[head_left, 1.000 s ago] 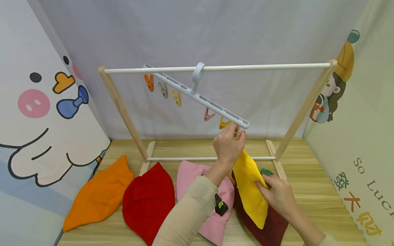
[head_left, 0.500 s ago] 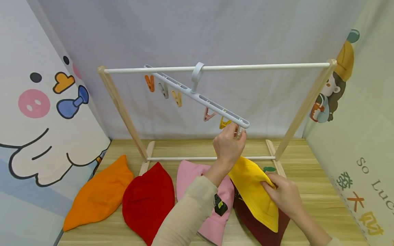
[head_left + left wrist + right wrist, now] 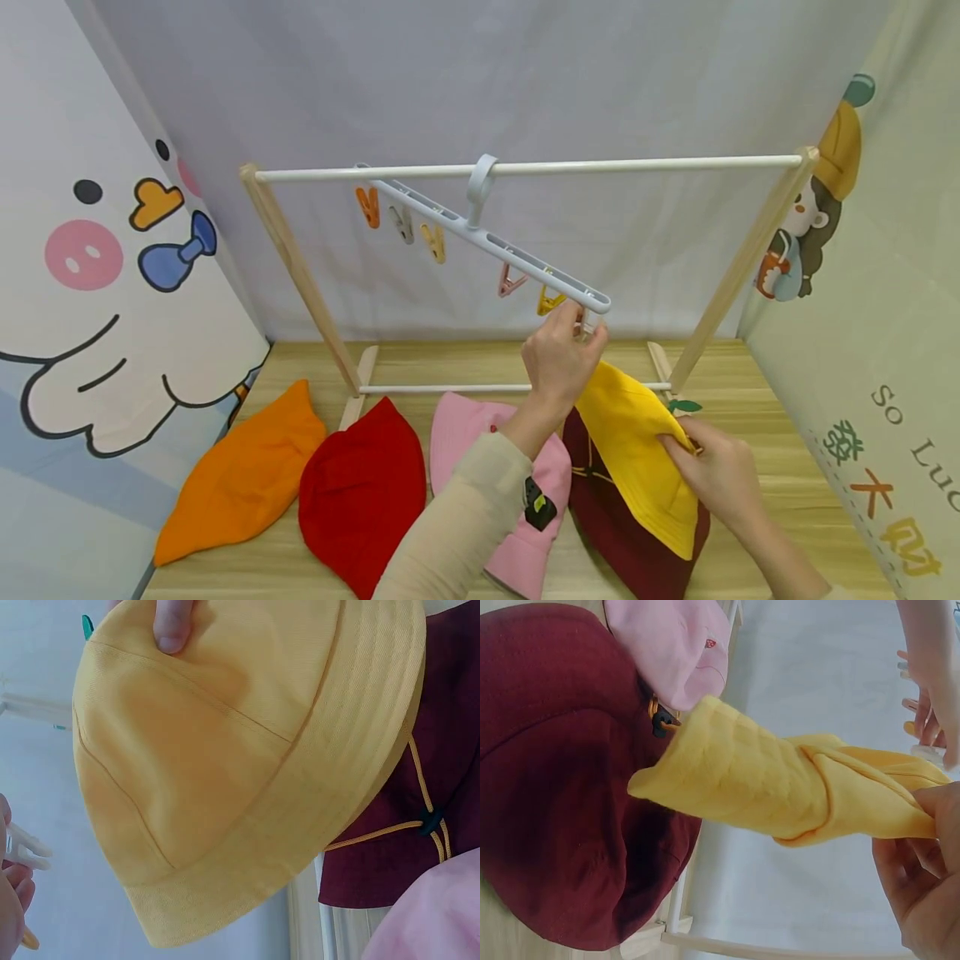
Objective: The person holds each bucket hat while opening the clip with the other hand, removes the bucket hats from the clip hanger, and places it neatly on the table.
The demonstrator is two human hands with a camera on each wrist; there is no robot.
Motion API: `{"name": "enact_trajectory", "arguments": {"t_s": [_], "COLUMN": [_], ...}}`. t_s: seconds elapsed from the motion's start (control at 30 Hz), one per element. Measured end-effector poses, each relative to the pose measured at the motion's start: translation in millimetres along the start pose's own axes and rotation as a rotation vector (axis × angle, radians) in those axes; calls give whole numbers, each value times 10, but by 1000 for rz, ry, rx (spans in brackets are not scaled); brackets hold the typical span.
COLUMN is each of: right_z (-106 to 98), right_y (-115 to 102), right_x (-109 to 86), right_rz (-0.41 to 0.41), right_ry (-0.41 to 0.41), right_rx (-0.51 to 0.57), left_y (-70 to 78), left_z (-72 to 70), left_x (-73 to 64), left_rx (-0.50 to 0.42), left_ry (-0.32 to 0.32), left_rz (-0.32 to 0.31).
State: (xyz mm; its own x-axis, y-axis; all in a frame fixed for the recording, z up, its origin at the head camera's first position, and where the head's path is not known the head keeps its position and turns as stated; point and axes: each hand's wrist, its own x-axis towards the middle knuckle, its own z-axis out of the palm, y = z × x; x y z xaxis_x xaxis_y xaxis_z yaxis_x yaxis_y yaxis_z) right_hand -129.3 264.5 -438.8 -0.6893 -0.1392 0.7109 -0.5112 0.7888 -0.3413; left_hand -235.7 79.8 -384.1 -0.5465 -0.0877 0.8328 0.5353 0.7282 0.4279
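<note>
In the head view my left hand (image 3: 558, 358) pinches a white clip (image 3: 590, 323) at the near right end of the pale hanger (image 3: 517, 260). The clip's jaws point toward the hat in the left wrist view. My right hand (image 3: 720, 471) holds a yellow bucket hat (image 3: 637, 450) by its crown, thumb on the near face. A small green leaf (image 3: 684, 406) sticks out from the crown's top. The hat's brim slants toward the left, below and apart from the clip. Beneath it lies a maroon hat (image 3: 562, 787) with a yellow cord, partly covered in the head view.
Orange (image 3: 243, 475), red (image 3: 363, 492) and pink (image 3: 457, 425) hats lie in a row on the wooden table (image 3: 787, 450). A rack's white rod (image 3: 645, 165) carries the hanger. Several coloured clips, among them an orange clip (image 3: 367, 207), hang along it.
My right hand has moved rightward with the yellow hat, turning its broad side more to the head camera and uncovering more of the maroon hat. My left hand stays at the white clip.
</note>
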Motion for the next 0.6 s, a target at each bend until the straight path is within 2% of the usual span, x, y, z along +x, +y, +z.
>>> {"name": "enact_trajectory", "arguments": {"t_s": [0.37, 0.6], "right_z": [-115, -217], "right_y": [110, 169], "right_x": [-6, 12], "right_rz": [61, 92], "right_ry": [33, 53], "right_rx": [8, 11], "left_y": [26, 64], "left_z": [3, -5], "left_x": [-4, 9], "left_rx": [14, 63], "left_ry": [-2, -31], "left_rz": [16, 15]}}
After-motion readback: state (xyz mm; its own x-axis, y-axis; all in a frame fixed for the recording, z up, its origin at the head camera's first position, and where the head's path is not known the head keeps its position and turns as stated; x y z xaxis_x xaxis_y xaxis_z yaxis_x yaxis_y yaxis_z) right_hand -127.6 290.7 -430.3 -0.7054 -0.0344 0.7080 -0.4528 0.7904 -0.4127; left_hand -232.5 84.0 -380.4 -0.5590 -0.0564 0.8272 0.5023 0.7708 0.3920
